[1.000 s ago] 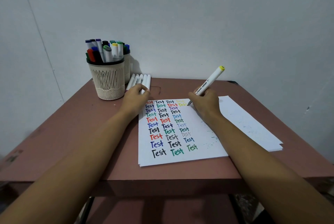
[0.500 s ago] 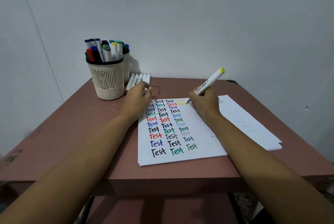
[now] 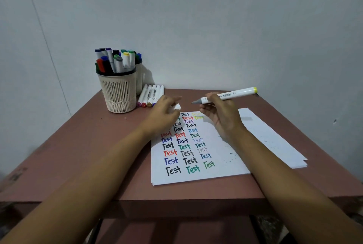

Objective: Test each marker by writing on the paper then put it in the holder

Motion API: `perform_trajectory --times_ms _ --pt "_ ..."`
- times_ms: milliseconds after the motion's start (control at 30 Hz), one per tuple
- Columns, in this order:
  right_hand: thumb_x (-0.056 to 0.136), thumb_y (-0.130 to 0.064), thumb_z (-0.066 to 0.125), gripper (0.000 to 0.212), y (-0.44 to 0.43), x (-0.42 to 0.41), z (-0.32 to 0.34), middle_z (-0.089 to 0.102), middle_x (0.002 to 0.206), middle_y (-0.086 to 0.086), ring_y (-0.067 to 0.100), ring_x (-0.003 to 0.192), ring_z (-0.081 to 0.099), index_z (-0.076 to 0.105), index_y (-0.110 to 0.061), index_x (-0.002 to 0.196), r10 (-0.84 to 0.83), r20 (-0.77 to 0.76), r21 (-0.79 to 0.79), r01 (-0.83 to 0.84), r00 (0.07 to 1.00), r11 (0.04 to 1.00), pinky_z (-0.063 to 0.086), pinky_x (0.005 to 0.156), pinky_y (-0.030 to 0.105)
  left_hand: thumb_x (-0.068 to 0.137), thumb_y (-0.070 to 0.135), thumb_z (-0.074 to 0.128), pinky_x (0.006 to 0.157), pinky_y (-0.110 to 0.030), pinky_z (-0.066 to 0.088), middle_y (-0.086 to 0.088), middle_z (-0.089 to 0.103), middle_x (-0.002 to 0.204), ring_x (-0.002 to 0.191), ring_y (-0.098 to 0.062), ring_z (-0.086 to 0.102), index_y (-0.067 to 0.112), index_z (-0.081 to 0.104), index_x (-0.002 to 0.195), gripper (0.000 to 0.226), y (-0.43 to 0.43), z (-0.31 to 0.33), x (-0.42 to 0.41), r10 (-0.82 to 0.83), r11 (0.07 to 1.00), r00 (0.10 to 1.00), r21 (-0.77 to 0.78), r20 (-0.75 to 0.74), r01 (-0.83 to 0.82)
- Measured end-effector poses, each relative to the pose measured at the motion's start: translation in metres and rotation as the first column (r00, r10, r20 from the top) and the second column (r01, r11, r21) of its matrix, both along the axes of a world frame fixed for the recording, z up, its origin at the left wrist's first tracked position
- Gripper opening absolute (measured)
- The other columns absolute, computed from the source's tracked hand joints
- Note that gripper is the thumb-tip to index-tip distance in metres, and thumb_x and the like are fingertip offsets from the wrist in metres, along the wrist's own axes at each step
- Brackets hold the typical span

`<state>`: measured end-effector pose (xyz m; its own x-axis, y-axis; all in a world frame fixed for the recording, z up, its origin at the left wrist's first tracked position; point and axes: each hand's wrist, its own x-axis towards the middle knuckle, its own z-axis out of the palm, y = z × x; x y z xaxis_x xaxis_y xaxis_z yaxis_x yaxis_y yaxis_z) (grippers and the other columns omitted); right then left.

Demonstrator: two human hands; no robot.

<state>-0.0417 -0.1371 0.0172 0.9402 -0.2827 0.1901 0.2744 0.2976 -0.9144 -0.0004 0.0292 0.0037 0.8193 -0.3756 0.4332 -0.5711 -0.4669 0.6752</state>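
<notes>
Two hands have come up off the paper since half a second ago. Right hand grips the yellow marker, now swung almost level above the sheet, grey tip aimed at the left hand. Left fingers pinch a small white cap, blurred. Yellow "Test" looks written, so likely next: recap, then into the holder. Four loose markers lie just beside it, probably untested.

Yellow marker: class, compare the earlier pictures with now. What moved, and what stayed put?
The right hand lifted the yellow marker off the paper and tipped it nearly level, tip toward the left hand, which left the paper's corner, pinching a white cap. The holder, loose markers and paper stayed put.
</notes>
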Motion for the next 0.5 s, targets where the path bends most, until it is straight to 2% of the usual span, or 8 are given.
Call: perform_trajectory --times_ms 200,333,500 --pt "0.093 -0.002 0.053 0.021 0.0036 -0.0006 -0.0038 0.067 0.070 0.007 0.014 0.062 0.064 0.060 -0.010 0.075 0.052 -0.002 -0.084 -0.052 0.999 0.995 0.053 0.059 0.020 0.093 0.009 0.053 0.082 -0.008 0.032 0.000 0.048 0.111 0.100 -0.009 0.045 0.011 0.046 0.135 0.043 -0.0016 -0.0014 -0.0012 -0.046 0.998 0.998 -0.030 0.031 0.047" --pt "0.093 -0.002 0.052 0.021 0.0044 -0.0008 -0.0045 0.069 0.068 0.005 0.014 0.063 0.064 0.059 -0.010 0.076 0.058 -0.001 -0.108 -0.058 0.998 0.992 0.054 0.061 0.020 0.093 0.009 0.054 0.077 0.001 0.032 -0.001 0.049 0.108 0.098 -0.009 0.046 0.012 0.047 0.134 0.042 -0.0026 -0.0020 -0.0020 -0.061 0.997 0.997 -0.051 0.045 0.063" --pt "0.094 -0.004 0.053 0.019 0.0054 -0.0014 -0.0054 0.071 0.071 0.006 0.016 0.068 0.066 0.061 -0.009 0.078 0.094 -0.009 -0.122 -0.095 0.996 0.988 0.055 0.065 0.021 0.092 0.009 0.055 0.079 -0.001 0.034 0.002 0.049 0.108 0.100 -0.009 0.048 0.014 0.048 0.133 0.042 -0.0033 -0.0023 -0.0041 -0.096 0.993 0.993 -0.070 0.064 0.100"
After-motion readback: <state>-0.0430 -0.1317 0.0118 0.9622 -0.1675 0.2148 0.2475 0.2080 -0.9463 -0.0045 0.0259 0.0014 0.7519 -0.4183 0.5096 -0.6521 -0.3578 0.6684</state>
